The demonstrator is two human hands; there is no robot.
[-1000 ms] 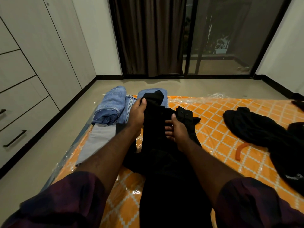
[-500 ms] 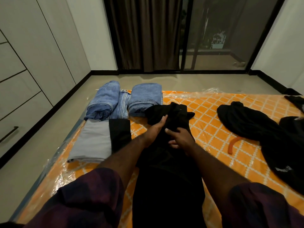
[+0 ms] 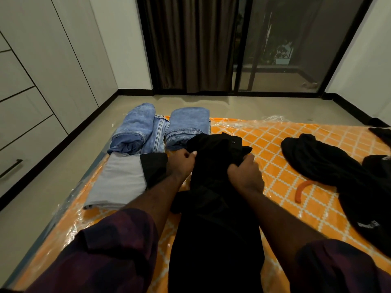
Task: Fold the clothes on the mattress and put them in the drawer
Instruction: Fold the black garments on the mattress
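From the head view, both hands gripped the black trousers (image 3: 213, 187) on the mattress (image 3: 275, 144): left hand (image 3: 182, 163) and right hand (image 3: 245, 174) had moved apart to its sides since a second earlier, probably squaring the fold.

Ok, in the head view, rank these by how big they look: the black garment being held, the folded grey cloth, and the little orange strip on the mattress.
1. Black garment, largest, though it lies nearest the camera, which inflates it.
2. Folded grey cloth.
3. Orange strip, clearly smallest.
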